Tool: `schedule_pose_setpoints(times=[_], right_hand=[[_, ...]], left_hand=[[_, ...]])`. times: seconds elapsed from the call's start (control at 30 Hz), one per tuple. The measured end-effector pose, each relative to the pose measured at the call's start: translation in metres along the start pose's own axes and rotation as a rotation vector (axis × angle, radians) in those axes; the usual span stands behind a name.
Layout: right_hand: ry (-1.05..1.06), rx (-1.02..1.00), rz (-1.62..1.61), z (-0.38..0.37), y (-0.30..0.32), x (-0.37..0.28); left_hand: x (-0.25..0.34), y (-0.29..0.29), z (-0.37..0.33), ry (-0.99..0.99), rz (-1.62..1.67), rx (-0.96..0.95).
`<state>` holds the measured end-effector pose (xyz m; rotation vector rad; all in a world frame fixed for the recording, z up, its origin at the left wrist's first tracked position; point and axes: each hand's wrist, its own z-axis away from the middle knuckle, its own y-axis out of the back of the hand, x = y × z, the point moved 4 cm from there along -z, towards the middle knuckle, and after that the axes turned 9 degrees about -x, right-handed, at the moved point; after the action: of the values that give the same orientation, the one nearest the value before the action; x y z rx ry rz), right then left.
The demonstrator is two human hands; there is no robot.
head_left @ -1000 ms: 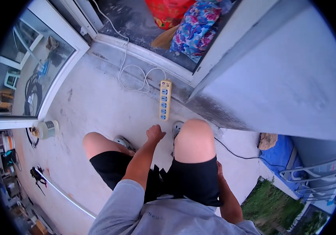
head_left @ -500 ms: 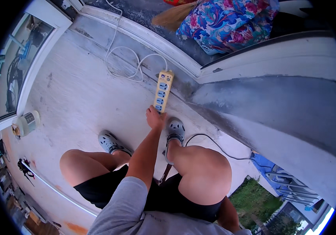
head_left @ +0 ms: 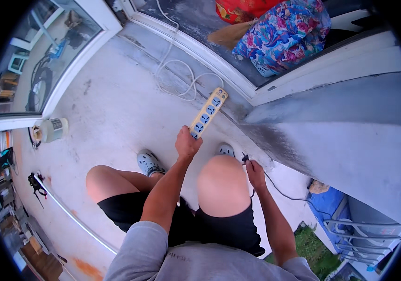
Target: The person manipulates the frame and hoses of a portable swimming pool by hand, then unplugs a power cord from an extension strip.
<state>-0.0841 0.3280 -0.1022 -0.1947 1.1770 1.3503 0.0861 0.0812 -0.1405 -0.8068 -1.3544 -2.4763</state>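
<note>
A cream power strip (head_left: 208,111) with a row of blue sockets slants across the middle of the view. My left hand (head_left: 188,142) is closed round its near end, hiding part of the last socket. The white cord (head_left: 192,84) leaves its far end and lies in loops on the floor. Beside my right knee, my right hand (head_left: 255,174) grips a black plug (head_left: 245,158), whose prongs point away from me. A dark cable (head_left: 280,192) trails from this hand toward the right. Plug and strip are apart.
A white-framed glass door (head_left: 76,51) stands at the left, with a translucent jug (head_left: 53,130) near its bottom. Beyond the door sill (head_left: 196,49) lies a floral cloth bundle (head_left: 287,35). A grey wall corner (head_left: 313,117) rises at right, near metal tubing (head_left: 362,234).
My right hand has come into view from behind the right knee, holding the black plug. The power strip has tilted rightward in my left hand. The whole view has shifted slightly.
</note>
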Motion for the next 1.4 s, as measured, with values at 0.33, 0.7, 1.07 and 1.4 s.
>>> schedule_pose_setpoints(times=[0.33, 0.7, 1.07, 1.4], right_hand=[[0.217, -0.188, 0.247, -0.099, -0.051, -0.121], [0.171, -0.292, 0.411, -0.113, -0.06, -0.12], [0.295, -0.3, 0.503, -0.112, -0.051, -0.135], [0.324, -0.308, 0.586, -0.119, -0.054, -0.14]], left_hand=[[0.0, 0.02, 0.006, -0.146, 0.31, -0.089], [-0.013, -0.007, -0.01, 0.42, 1.496, -0.86], [0.003, -0.01, -0.03, 0.433, 1.128, -1.016], [0.014, -0.021, -0.03, 0.394, 1.126, -0.877]])
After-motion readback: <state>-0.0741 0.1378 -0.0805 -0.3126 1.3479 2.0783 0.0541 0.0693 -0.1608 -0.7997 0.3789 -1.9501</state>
